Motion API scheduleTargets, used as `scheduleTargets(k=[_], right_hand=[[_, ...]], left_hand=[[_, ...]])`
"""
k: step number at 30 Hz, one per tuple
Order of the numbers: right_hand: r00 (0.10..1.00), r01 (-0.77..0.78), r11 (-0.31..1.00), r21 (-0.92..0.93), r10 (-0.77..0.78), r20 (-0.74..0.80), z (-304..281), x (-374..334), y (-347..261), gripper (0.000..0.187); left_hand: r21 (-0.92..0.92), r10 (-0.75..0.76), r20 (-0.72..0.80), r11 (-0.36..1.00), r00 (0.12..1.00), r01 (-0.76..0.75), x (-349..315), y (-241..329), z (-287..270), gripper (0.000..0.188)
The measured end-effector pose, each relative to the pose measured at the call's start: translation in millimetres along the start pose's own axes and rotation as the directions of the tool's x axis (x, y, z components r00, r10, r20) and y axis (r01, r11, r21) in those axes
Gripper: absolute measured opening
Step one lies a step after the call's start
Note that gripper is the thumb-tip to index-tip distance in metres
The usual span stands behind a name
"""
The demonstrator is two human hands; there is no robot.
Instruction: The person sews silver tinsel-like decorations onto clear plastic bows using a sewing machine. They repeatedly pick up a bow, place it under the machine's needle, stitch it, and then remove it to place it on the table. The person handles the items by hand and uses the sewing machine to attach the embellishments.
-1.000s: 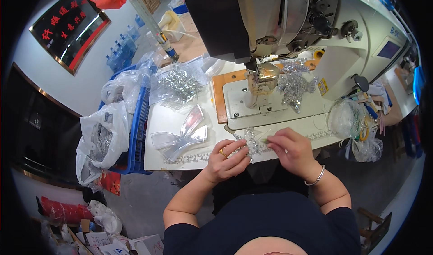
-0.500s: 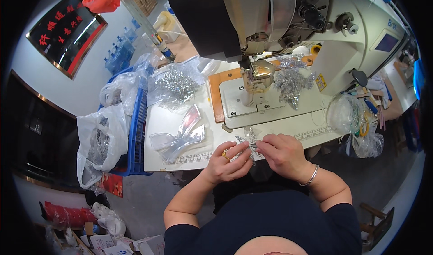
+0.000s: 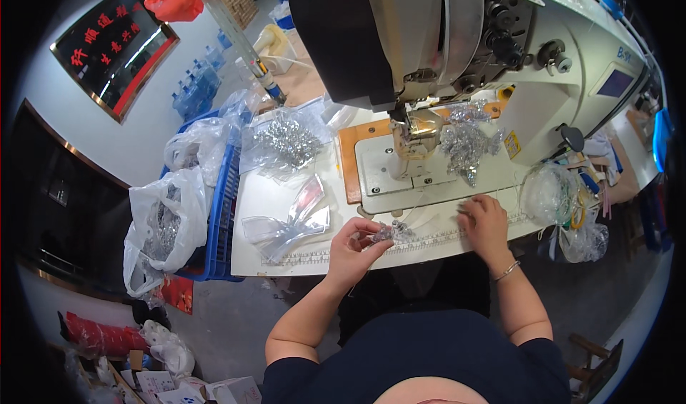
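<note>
My left hand (image 3: 353,249) pinches a small silvery, glittering bow-like ornament (image 3: 391,232) between thumb and fingers, just above the table's front edge. Its exact shape is partly hidden by the fingers. My right hand (image 3: 487,225) is apart from it, over the table's right front, with bent fingers spread and nothing clearly visible in them. Beyond that hand, a heap of silver glittery pieces (image 3: 463,150) lies on the bed of the sewing machine (image 3: 400,179). To the left of my left hand rests a clear plastic bow-shaped piece (image 3: 289,225).
A bag of silver pieces (image 3: 287,141) lies at the table's left. Next to the table stands a blue crate (image 3: 227,211) with white plastic bags (image 3: 166,229). The machine's head overhangs the middle. A bundle of clear plastic (image 3: 550,193) sits at the right edge.
My right hand has let go of the ornament and moved right, its fingers spreading. The left hand keeps the ornament, now seen more bunched. The whole view has shifted slightly.
</note>
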State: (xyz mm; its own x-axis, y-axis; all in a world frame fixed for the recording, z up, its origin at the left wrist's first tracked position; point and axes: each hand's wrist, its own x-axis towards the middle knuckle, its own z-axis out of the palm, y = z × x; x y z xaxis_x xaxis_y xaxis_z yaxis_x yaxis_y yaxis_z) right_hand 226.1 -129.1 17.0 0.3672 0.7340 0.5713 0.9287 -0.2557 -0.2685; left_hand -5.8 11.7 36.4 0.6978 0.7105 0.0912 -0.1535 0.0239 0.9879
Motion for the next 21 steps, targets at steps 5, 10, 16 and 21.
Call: scheduleTargets(k=[5, 10, 16, 21], right_hand=[[0.831, -0.515, 0.522, 0.680, 0.107, 0.547, -1.1, 9.0, -24.1, 0.034], [0.744, -0.633, -0.272, 0.725, 0.047, 0.667, 13.9, 16.9, -34.5, 0.024], [0.739, -0.648, -0.071, 0.758, 0.179, 0.649, 12.1, 18.3, -35.0, 0.018], [0.688, -0.708, -0.060, 0.703, 0.163, 0.707, 2.1, 22.5, -26.0, 0.017]], left_hand=[[-0.396, -0.260, 0.138, 0.870, 0.956, 0.293, 6.3, -16.2, 0.8, 0.032], [-0.453, -0.362, 0.161, 0.799, 0.918, 0.395, 0.9, -15.5, 5.6, 0.031], [-0.469, -0.422, 0.162, 0.762, 0.892, 0.446, -0.2, -21.6, -1.1, 0.028], [-0.451, -0.460, 0.163, 0.752, 0.873, 0.480, 0.5, -27.8, -2.8, 0.027]])
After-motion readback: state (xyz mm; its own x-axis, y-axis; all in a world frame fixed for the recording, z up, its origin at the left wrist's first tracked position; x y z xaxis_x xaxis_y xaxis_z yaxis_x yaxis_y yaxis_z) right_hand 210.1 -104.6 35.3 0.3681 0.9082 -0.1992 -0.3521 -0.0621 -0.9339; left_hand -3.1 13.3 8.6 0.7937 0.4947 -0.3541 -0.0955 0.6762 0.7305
